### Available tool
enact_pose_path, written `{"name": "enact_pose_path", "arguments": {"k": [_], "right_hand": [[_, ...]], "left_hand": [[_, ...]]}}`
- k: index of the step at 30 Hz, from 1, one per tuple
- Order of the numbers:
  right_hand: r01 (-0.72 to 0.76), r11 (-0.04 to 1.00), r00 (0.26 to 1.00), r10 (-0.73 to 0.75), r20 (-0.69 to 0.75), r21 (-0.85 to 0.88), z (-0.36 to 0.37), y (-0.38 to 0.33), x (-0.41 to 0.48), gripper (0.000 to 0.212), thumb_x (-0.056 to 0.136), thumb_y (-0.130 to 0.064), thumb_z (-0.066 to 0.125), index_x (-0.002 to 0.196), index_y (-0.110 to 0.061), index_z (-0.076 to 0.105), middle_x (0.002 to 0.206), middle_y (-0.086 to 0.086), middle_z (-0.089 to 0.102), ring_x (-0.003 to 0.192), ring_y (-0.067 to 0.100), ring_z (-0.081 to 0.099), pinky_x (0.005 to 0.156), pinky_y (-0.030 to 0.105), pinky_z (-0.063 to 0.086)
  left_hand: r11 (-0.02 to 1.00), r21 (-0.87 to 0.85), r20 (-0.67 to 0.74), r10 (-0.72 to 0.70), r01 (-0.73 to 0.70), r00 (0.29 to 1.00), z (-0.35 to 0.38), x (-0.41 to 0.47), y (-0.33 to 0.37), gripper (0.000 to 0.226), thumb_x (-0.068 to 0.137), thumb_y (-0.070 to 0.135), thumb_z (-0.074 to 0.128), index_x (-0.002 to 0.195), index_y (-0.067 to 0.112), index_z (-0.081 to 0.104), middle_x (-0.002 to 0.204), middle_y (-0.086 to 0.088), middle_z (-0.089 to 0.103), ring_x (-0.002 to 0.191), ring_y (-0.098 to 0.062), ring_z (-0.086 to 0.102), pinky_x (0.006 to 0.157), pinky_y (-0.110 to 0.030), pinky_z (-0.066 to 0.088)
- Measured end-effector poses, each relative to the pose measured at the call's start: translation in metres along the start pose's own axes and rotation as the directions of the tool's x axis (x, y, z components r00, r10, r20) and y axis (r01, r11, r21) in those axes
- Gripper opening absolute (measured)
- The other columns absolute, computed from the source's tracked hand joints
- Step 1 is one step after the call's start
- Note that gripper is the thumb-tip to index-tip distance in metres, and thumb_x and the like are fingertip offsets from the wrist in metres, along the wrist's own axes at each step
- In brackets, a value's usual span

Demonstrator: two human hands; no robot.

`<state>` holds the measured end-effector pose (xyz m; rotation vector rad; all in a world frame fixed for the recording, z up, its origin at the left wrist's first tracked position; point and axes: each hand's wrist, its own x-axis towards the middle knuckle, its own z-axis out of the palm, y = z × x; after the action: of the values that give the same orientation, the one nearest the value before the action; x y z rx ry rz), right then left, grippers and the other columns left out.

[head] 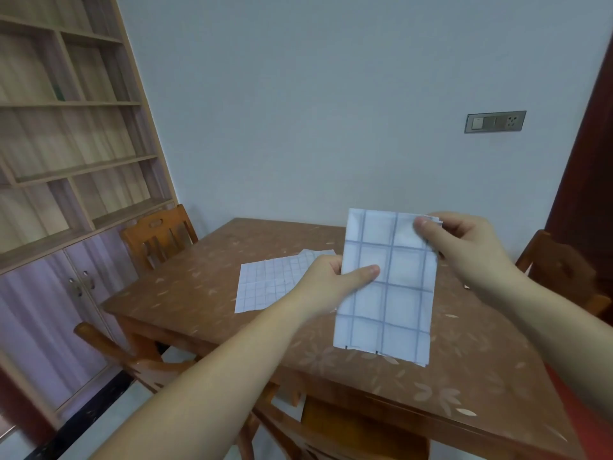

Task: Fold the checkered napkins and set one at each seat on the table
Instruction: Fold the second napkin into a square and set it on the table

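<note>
Left hand (pixel 331 277) grips the left edge of the folded napkin (pixel 388 293), thumb laid across the front face and fingers hidden behind it. Right hand (pixel 464 247) pinches the upper right corner, with the thumb on the front and the other fingers curled behind. The napkin is held upright in the air above the table (pixel 185 293), right of centre in the frame, touching nothing but the two hands. It is white with thin blue-grey lines forming a grid of large squares, and is folded into a tall, narrow rectangle. Stacked layers show as offset edges at the upper right corner and along the lower right edge. Its surface is fairly smooth, with slight motion blur.

A second napkin (pixel 268 283) lies flat on the tabletop at mid-frame, left of the held one and partly covered by the left hand. It bears the same pale grid and shows crease lines.

The table has a brown top scattered with pale leaf and flower motifs. Wooden chairs stand at its left side (pixel 159 240), lower left (pixel 126 353), near edge (pixel 348 433) and right side (pixel 564 270). A shelf unit (pixel 66 127) with cupboard doors below fills the upper left of the frame. A switch-and-socket plate (pixel 495 121) sits on the pale wall at upper right, beside a dark door (pixel 590 161).
</note>
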<state>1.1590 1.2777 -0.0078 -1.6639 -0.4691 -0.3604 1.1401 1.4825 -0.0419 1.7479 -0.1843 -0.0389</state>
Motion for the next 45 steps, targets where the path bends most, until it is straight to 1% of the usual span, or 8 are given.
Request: {"name": "enact_pose_path", "arguments": {"k": [6,13,19,21,28,32,38,45], "right_hand": [[-0.36,0.929,0.916,0.334,0.224,0.084,0.009,0.011,-0.014,0.039,0.083,-0.041,0.065,0.099,-0.006,0.072,0.095,0.004,0.076,0.09,0.021,0.072,0.084,0.038,0.056],[-0.338,0.937,0.867,0.347,0.358,-0.091,0.01,0.018,-0.023,0.023,0.093,-0.028,0.061,0.108,-0.014,0.073,0.103,0.001,0.077,0.096,0.023,0.073,0.091,0.045,0.056],[-0.39,0.921,0.864,0.358,0.353,0.02,0.009,0.022,-0.021,0.058,0.077,-0.057,0.066,0.107,-0.007,0.07,0.116,0.028,0.066,0.114,0.058,0.049,0.094,0.076,0.034],[-0.398,0.917,0.853,0.356,0.381,0.034,0.009,0.025,-0.02,0.07,0.066,-0.064,0.075,0.106,-0.007,0.07,0.119,0.036,0.059,0.111,0.065,0.044,0.092,0.079,0.033],[-0.387,0.911,0.873,0.311,0.375,0.145,-0.004,0.036,-0.015,0.03,0.098,-0.007,0.046,0.107,-0.016,0.073,0.094,0.022,0.055,0.068,0.028,0.042,0.064,0.036,0.035],[-0.341,0.936,0.869,0.281,0.407,0.083,-0.006,0.032,-0.014,0.026,0.092,-0.012,0.053,0.102,-0.018,0.076,0.104,0.035,0.057,0.083,0.033,0.045,0.073,0.041,0.038],[-0.088,0.972,0.921,0.162,0.354,-0.216,-0.007,0.022,-0.015,0.047,0.098,-0.003,0.04,0.091,-0.032,0.077,0.107,-0.002,0.071,0.089,0.022,0.061,0.067,0.025,0.049],[-0.06,0.961,0.932,0.151,0.33,-0.271,-0.009,0.021,-0.018,0.03,0.081,-0.03,0.046,0.094,-0.036,0.072,0.106,-0.012,0.068,0.092,0.005,0.06,0.077,0.026,0.049]], "left_hand": [[0.997,-0.007,-0.087,0.075,-0.076,0.993,0.001,0.001,0.0,0.031,0.092,0.031,0.065,0.084,0.002,0.071,0.081,-0.003,0.073,0.075,-0.014,0.07,0.068,-0.028,0.056],[0.997,0.044,-0.132,0.072,-0.067,0.989,-0.007,0.003,-0.005,0.05,0.095,0.026,0.063,0.045,0.022,0.058,0.051,0.013,0.058,0.049,-0.003,0.055,0.057,-0.019,0.042],[0.999,-0.012,-0.095,0.044,-0.046,0.995,-0.012,0.004,-0.011,0.073,0.072,0.06,0.075,0.092,-0.009,0.063,0.089,-0.016,0.064,0.081,-0.026,0.058,0.082,-0.042,0.051],[0.998,-0.051,-0.091,0.031,-0.036,0.995,-0.014,0.006,-0.013,0.049,0.082,0.045,0.074,0.095,-0.002,0.07,0.096,-0.019,0.072,0.085,-0.028,0.065,0.085,-0.044,0.054],[0.937,-0.332,0.028,-0.105,0.108,0.994,-0.02,0.011,-0.019,0.028,0.099,0.004,0.047,0.119,0.009,0.066,0.105,-0.01,0.073,0.085,-0.02,0.071,0.064,-0.027,0.056],[0.912,-0.383,0.011,-0.154,0.147,0.988,-0.017,0.011,-0.016,0.026,0.099,0.007,0.047,0.111,0.011,0.069,0.094,-0.008,0.073,0.069,-0.019,0.069,0.051,-0.025,0.052],[0.879,-0.317,0.066,-0.355,0.357,0.933,-0.016,0.01,-0.014,0.056,0.096,0.058,0.043,0.122,0.012,0.063,0.107,-0.011,0.073,0.096,-0.029,0.072,0.07,-0.041,0.06],[0.986,-0.056,0.011,-0.157,0.158,0.987,-0.01,0.005,-0.012,0.014,0.096,0.026,0.06,0.104,0.02,0.069,0.102,-0.006,0.074,0.09,-0.021,0.072,0.072,-0.036,0.058]]}}
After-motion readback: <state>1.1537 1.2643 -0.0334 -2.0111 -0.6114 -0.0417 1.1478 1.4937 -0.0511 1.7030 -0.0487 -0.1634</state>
